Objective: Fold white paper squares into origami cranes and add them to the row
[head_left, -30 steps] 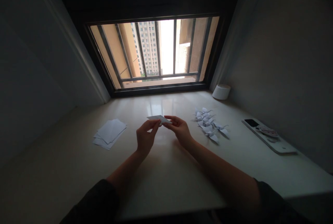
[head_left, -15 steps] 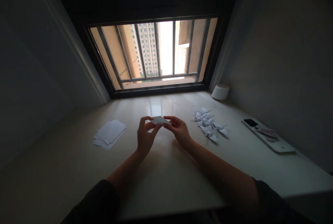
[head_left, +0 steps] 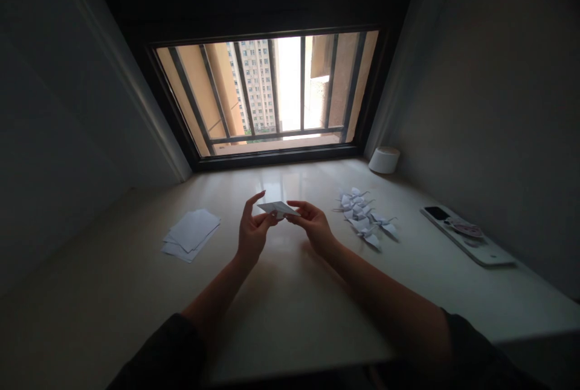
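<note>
A small folded piece of white paper [head_left: 277, 207], pointed at both ends, is held above the white tabletop between my two hands. My left hand [head_left: 254, 230] pinches its near lower edge with the thumb and a finger, while the index finger is raised off the paper. On the other side, my right hand [head_left: 315, 221] grips the right end between thumb and fingers. The undersides of the folds are partly hidden by my fingertips.
Loose white paper sheets [head_left: 193, 233] lie stacked on the left. Several folded paper cranes [head_left: 362, 214] cluster on the right, with a phone [head_left: 466, 237] beyond them near the wall. A white rounded object [head_left: 384, 161] stands by the barred window [head_left: 281, 94].
My left index finger has lifted off the folded paper and now points up. More of the paper's left point shows. My right hand has barely moved.
</note>
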`<state>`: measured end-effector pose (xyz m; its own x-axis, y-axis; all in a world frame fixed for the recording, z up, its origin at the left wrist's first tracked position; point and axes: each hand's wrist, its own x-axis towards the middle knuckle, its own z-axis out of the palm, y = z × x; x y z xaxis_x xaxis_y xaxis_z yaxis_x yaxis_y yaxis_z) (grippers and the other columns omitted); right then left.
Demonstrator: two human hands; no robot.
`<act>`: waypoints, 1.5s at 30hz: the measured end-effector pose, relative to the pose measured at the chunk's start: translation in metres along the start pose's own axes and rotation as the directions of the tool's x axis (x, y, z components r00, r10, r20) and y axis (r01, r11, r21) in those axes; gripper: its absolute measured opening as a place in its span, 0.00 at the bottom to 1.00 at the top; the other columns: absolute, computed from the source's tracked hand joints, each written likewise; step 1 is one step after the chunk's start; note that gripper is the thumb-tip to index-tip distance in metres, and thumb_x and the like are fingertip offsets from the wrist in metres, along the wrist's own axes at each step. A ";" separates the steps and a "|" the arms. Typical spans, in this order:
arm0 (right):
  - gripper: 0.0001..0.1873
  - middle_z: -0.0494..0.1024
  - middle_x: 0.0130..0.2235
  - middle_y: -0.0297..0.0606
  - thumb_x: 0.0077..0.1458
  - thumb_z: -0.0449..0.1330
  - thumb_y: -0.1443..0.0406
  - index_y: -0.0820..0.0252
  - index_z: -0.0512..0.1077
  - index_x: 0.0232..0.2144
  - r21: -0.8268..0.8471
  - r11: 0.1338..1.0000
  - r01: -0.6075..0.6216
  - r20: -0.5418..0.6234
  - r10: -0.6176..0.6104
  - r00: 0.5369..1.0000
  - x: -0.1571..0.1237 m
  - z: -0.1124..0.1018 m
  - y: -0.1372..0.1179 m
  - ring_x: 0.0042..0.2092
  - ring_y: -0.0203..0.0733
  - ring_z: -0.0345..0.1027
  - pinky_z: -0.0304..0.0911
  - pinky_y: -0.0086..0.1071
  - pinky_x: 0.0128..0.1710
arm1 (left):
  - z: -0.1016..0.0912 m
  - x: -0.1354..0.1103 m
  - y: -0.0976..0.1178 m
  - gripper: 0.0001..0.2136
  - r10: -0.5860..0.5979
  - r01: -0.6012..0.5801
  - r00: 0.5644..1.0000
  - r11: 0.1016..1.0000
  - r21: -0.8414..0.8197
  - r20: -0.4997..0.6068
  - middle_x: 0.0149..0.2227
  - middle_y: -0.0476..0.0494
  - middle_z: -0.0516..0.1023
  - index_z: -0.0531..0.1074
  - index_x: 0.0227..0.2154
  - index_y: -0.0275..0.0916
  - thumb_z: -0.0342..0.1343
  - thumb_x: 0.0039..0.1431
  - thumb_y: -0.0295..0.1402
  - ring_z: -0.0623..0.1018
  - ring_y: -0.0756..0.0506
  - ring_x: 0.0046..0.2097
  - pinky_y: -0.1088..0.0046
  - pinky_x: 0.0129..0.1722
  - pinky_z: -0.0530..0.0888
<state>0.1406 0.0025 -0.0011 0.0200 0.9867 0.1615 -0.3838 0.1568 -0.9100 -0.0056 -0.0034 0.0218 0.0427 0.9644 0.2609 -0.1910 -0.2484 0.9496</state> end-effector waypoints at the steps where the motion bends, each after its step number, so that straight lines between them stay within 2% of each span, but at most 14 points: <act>1: 0.20 0.72 0.21 0.27 0.35 0.70 0.63 0.55 0.77 0.35 -0.001 1.000 -0.004 -0.002 0.004 1.000 0.000 0.000 0.000 0.26 0.33 0.64 0.61 0.31 0.33 | 0.000 0.000 0.000 0.32 -0.008 0.008 1.000 1.000 0.001 0.002 0.27 0.46 0.80 0.58 0.54 0.38 0.63 0.46 0.36 0.80 0.44 0.32 0.66 0.39 0.74; 4: 0.20 0.75 0.23 0.29 0.35 0.70 0.62 0.56 0.76 0.36 -0.005 1.000 -0.016 0.011 0.016 1.000 0.000 0.000 0.000 0.28 0.35 0.68 0.63 0.33 0.36 | 0.000 -0.002 -0.002 0.30 -0.005 0.006 1.000 1.000 0.027 -0.022 0.27 0.45 0.80 0.61 0.53 0.38 0.63 0.47 0.37 0.80 0.44 0.32 0.67 0.38 0.74; 7: 0.19 0.79 0.30 0.34 0.36 0.69 0.61 0.57 0.77 0.36 -0.034 0.999 -0.020 0.033 0.021 0.999 -0.001 0.001 -0.001 0.34 0.41 0.72 0.64 0.37 0.40 | 0.001 -0.004 -0.006 0.26 0.039 -0.032 0.997 0.995 0.098 -0.074 0.27 0.45 0.80 0.63 0.51 0.38 0.62 0.48 0.38 0.80 0.44 0.33 0.67 0.39 0.74; 10: 0.20 0.80 0.35 0.38 0.35 0.70 0.61 0.58 0.77 0.36 -0.074 0.997 -0.016 0.034 0.019 0.999 -0.003 0.002 -0.003 0.37 0.44 0.73 0.65 0.39 0.43 | 0.000 -0.005 -0.009 0.27 0.074 -0.058 0.993 0.984 0.167 -0.092 0.29 0.45 0.80 0.61 0.52 0.40 0.61 0.49 0.37 0.80 0.44 0.33 0.67 0.39 0.73; 14: 0.19 0.80 0.30 0.38 0.36 0.69 0.59 0.59 0.77 0.34 -0.107 0.994 -0.029 -0.007 0.029 1.000 -0.002 0.000 -0.003 0.34 0.43 0.73 0.66 0.39 0.41 | -0.002 -0.004 -0.011 0.29 0.086 -0.072 0.994 0.979 0.191 -0.068 0.29 0.46 0.80 0.57 0.55 0.41 0.59 0.51 0.35 0.79 0.46 0.33 0.68 0.39 0.73; 19: 0.16 0.80 0.28 0.37 0.37 0.69 0.59 0.59 0.78 0.32 -0.094 0.995 -0.040 -0.031 0.037 0.999 -0.002 -0.003 0.002 0.32 0.41 0.73 0.66 0.37 0.40 | -0.001 -0.003 -0.012 0.27 0.050 -0.047 0.999 0.991 0.126 -0.019 0.29 0.46 0.80 0.58 0.55 0.40 0.59 0.52 0.35 0.78 0.47 0.32 0.69 0.38 0.72; 23: 0.16 0.80 0.30 0.39 0.36 0.69 0.59 0.59 0.77 0.31 -0.078 0.996 -0.033 0.022 0.035 0.999 -0.003 -0.002 0.003 0.33 0.43 0.74 0.66 0.39 0.41 | -0.002 -0.002 -0.013 0.31 -0.003 0.008 0.998 0.997 0.075 -0.057 0.32 0.42 0.80 0.59 0.53 0.38 0.63 0.46 0.35 0.79 0.44 0.36 0.67 0.39 0.72; 27: 0.17 0.80 0.29 0.38 0.35 0.70 0.59 0.59 0.77 0.31 -0.084 0.996 -0.023 0.036 0.026 0.999 -0.002 -0.002 0.003 0.31 0.42 0.73 0.67 0.39 0.39 | -0.004 0.002 -0.015 0.28 -0.062 0.070 0.992 0.995 0.075 -0.109 0.27 0.44 0.80 0.64 0.49 0.36 0.65 0.43 0.37 0.78 0.45 0.32 0.69 0.35 0.72; 30: 0.18 0.81 0.29 0.38 0.36 0.69 0.58 0.58 0.78 0.32 -0.070 0.997 -0.018 0.053 0.022 0.998 -0.001 -0.003 0.003 0.31 0.42 0.73 0.66 0.39 0.39 | -0.006 0.005 -0.016 0.27 -0.079 0.086 0.988 0.995 0.046 -0.130 0.28 0.43 0.80 0.65 0.46 0.36 0.65 0.42 0.37 0.78 0.46 0.32 0.69 0.35 0.71; 39: 0.20 0.81 0.30 0.39 0.43 0.64 0.56 0.57 0.76 0.40 -0.188 0.982 0.008 0.127 0.016 0.992 0.000 -0.006 0.001 0.35 0.46 0.75 0.62 0.37 0.36 | -0.006 0.007 -0.015 0.26 -0.090 0.095 0.985 0.995 0.024 -0.149 0.30 0.42 0.80 0.64 0.45 0.36 0.65 0.42 0.36 0.79 0.45 0.34 0.67 0.37 0.72; 45: 0.25 0.80 0.31 0.40 0.46 0.61 0.53 0.58 0.72 0.46 -0.177 0.982 -0.071 0.112 0.092 0.989 0.003 -0.010 0.002 0.35 0.46 0.75 0.61 0.34 0.32 | -0.007 0.006 -0.020 0.24 -0.081 0.091 0.981 0.995 0.044 -0.178 0.30 0.41 0.80 0.66 0.43 0.35 0.64 0.43 0.37 0.79 0.43 0.36 0.66 0.38 0.72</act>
<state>0.1493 0.0058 -0.0067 -0.1189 0.9857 0.1192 -0.2143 0.0918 -0.9724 -0.0082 0.0077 0.0036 -0.1173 0.9821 0.1476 -0.1425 -0.1637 0.9762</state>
